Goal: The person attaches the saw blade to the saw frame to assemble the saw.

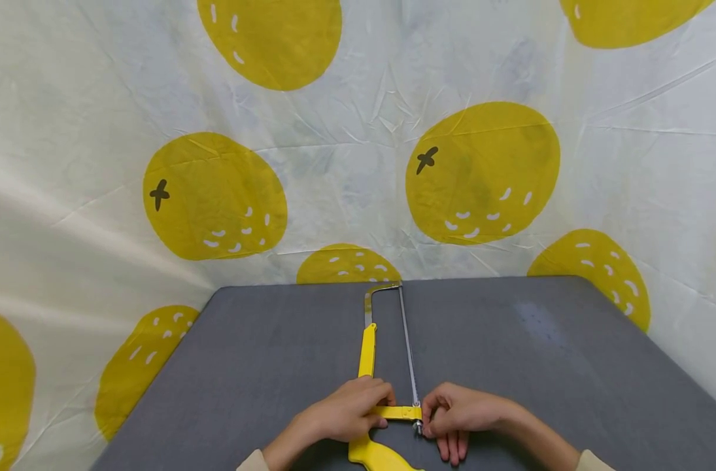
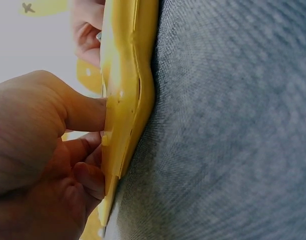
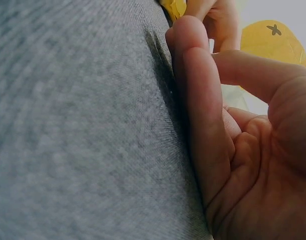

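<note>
A hacksaw with a yellow frame lies flat on the grey surface, its handle toward me. Its thin blade runs along the right side to the far metal bow. My left hand grips the frame just ahead of the handle, thumb and fingers on the yellow body. Beside the near blade mount, my right hand pinches at the small metal wing nut. In the right wrist view, its lower fingers rest along the surface and mostly hide the fingertip contact.
The grey padded table has rounded far corners. Behind it and at both sides hangs a pale curtain printed with yellow fruit. The saw's far end reaches the table's back edge.
</note>
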Available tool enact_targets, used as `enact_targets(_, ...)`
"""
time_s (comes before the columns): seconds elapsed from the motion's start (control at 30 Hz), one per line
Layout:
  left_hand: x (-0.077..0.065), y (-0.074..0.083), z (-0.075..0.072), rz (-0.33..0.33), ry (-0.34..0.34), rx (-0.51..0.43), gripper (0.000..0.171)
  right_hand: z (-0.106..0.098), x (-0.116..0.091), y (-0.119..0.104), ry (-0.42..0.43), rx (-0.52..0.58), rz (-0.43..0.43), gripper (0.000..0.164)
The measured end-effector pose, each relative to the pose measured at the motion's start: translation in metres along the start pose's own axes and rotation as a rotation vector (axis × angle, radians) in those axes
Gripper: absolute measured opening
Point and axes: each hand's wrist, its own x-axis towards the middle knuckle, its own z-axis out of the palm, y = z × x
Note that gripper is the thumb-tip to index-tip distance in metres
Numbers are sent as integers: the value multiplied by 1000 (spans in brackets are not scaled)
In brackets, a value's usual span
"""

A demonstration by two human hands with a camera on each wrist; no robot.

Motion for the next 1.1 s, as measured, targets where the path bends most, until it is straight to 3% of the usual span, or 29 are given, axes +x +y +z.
enact_targets(0.37,-3,0,2,-22,-13,-19,16,4,1,1,-9,4,-2,32)
enact_targets(0.67,-5,-2,3,-15,-1,4,17,6,2,-3,11,6,22,15)
enact_targets(0.87,-5,-4,3,-13,-5,2,18,8,3,-6,35,4,51,35)
enact_targets(1.1,-4,-5,4,-3,-6,3,17,9,3,-5,42,-2,44,32)
